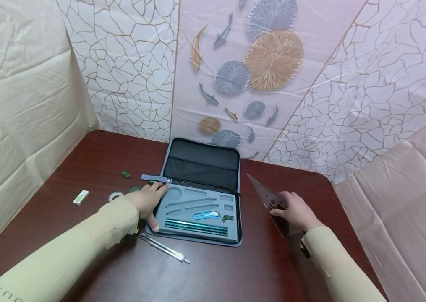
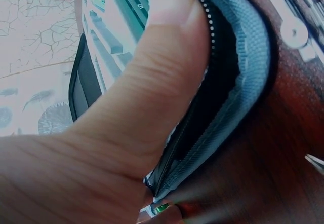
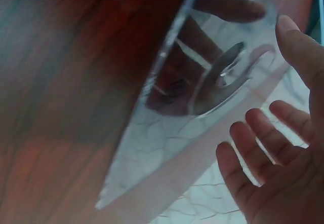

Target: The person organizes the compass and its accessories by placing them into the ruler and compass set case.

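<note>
My left hand rests along the left side of an open zip case, fingers at its far left corner. In the left wrist view the thumb lies over the near edge of the grey foam tray. Several dark green pencils, a blue utility knife and a small green piece sit in the tray. On the right, a clear set square lies on the table under my right hand. Its fingers are spread and relaxed, with the thumb tip right at the set square's edge.
A silver compass lies in front of the case. To the left are a white eraser, a round white ring and a small green piece. Patterned cloth hangs behind the brown table.
</note>
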Demonstrator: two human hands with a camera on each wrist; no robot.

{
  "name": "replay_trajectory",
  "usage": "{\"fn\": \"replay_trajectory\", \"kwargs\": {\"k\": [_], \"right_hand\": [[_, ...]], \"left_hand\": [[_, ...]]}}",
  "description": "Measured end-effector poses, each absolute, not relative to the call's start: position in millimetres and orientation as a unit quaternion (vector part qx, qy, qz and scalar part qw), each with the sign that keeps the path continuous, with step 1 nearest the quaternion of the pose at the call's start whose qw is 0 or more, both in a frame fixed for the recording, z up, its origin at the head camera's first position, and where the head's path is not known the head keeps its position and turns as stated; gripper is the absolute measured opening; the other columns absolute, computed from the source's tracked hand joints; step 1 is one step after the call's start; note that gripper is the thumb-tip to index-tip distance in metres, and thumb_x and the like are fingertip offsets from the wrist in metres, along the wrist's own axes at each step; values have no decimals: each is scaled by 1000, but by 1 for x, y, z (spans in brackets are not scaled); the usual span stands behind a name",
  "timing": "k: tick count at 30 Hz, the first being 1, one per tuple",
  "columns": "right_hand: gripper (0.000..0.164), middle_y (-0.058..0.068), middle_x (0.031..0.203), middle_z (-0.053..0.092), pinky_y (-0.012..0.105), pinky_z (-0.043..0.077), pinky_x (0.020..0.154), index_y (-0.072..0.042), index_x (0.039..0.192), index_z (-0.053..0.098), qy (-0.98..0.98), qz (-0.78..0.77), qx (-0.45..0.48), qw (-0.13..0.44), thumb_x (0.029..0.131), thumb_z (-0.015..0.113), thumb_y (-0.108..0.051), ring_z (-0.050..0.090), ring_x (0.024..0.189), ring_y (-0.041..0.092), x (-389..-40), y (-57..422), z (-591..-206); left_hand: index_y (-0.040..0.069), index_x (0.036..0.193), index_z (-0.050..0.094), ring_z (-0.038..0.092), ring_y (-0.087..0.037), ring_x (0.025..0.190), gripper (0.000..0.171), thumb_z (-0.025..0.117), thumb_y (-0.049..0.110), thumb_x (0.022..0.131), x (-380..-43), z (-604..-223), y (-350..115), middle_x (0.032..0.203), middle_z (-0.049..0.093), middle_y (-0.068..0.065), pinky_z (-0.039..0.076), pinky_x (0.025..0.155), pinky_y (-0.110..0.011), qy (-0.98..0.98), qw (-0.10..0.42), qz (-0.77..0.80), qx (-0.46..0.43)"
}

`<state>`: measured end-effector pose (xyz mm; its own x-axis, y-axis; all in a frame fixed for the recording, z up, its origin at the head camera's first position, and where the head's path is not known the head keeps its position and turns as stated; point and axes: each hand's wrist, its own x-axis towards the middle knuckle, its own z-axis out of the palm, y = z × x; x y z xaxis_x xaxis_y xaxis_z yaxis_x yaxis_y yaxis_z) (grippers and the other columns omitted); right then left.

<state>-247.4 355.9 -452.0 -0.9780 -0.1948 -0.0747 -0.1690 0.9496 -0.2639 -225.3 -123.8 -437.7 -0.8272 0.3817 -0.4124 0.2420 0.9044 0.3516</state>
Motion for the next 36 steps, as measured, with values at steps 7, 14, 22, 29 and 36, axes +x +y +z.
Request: {"fn": "replay_trajectory", "kwargs": {"k": [7,14,22,29,36], "right_hand": [[93,19,107,52,55,42,79,2,124,53,989,-121,-38,79,64,80,-64,49,96,35,-247,367,-457],[103,22,104,50,60,38,77,6,120,52,990,-95,-13,108,58,79,-71,48,96,39,-247,369,-455],[100,24,104,47,61,36,74,6,116,49,988,-98,-5,116,57,82,-68,46,96,43,-248,368,-455],[100,23,101,48,57,38,74,6,113,50,988,-87,-5,126,54,83,-67,47,93,41,-252,369,-452],[95,22,101,46,53,41,74,7,113,48,984,-105,-25,141,60,84,-62,45,91,39,-253,368,-450]], "left_hand": [[12,155,17,18,-44,140,130,91,49,54,-225,-437,-124,157,15,-22,34,98,-63,945,244,145,163],[12,154,17,18,-44,140,131,90,51,54,-227,-440,-123,157,15,-22,35,98,-62,946,243,139,164],[11,155,16,16,-45,141,131,91,49,54,-226,-438,-124,157,13,-22,32,100,-62,944,250,144,163],[11,155,16,16,-44,141,129,91,47,56,-223,-436,-121,157,13,-21,33,100,-62,944,248,144,163],[12,154,17,18,-44,140,128,91,46,56,-223,-435,-120,157,15,-22,34,99,-63,946,247,141,157]]}}
